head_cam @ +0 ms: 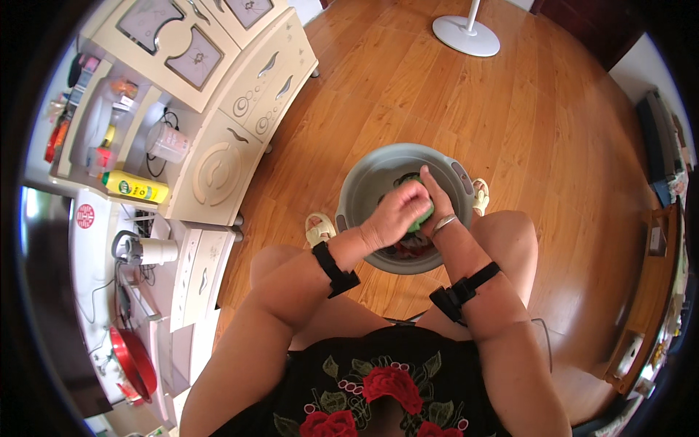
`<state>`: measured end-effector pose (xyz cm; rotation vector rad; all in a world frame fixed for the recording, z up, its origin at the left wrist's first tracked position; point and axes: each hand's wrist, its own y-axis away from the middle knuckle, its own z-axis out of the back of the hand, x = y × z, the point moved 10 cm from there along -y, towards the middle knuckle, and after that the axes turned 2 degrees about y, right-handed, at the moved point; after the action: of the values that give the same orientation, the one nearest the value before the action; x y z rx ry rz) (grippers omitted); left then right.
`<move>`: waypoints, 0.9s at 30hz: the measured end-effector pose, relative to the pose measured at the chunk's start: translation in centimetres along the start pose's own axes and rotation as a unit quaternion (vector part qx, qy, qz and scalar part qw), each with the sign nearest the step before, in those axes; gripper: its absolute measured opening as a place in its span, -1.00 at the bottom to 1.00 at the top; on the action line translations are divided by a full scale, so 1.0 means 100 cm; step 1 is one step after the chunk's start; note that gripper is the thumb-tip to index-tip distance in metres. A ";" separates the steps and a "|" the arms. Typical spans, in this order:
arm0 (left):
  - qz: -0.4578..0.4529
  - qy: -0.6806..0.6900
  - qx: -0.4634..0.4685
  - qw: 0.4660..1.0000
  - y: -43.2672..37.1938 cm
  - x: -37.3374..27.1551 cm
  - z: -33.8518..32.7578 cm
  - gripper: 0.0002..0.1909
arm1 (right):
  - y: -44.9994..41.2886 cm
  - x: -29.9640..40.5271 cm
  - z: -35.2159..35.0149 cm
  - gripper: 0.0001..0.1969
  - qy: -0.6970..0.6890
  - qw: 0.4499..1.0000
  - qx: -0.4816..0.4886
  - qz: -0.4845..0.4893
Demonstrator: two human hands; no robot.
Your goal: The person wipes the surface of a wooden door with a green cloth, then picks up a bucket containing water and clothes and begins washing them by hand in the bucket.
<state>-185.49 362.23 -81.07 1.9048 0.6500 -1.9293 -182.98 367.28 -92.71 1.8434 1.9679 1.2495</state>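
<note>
A round grey plastic basin (355,191) stands on the floor between my feet. Over it, my left hand (401,210) is closed on a piece of green cloth (421,218). My right hand (437,202) presses against the same cloth from the right side, thumb pointing up, with a silver bangle at the wrist. Dark and red cloth (413,248) lies in the bottom of the basin, partly hidden under my hands. Both forearms wear black straps with small black devices.
A cream cabinet (213,169) runs along the left, bearing a yellow bottle (136,187), an electric kettle (153,251) and a red bowl (134,363). A white round stand base (466,37) is ahead. A wooden piece of furniture (639,311) stands at the right.
</note>
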 end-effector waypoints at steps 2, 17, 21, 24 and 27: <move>-0.064 -0.048 0.045 0.996 0.004 -0.011 -0.021 -0.86 | -0.012 0.015 0.013 -0.59 0.119 0.986 0.007 0.117; 0.141 -0.205 -0.236 0.939 -0.004 0.106 0.094 -0.76 | 0.018 0.005 -0.027 -0.80 0.076 0.980 0.085 0.160; 0.258 0.205 -0.249 0.911 0.005 0.112 0.074 -0.67 | 0.025 0.012 -0.036 -0.82 0.057 0.983 0.135 0.115; 0.304 0.503 -0.103 0.803 0.006 0.064 0.018 -0.61 | 0.022 0.019 -0.038 -0.72 0.088 0.980 0.136 0.111; 0.291 0.480 -0.104 0.821 0.009 0.058 0.023 -0.56 | 0.024 0.027 -0.026 -0.54 0.194 0.974 0.008 0.118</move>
<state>-187.16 360.62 -86.93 2.4596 0.3916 -0.4297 -183.45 368.29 -88.40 2.0110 1.9788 1.7892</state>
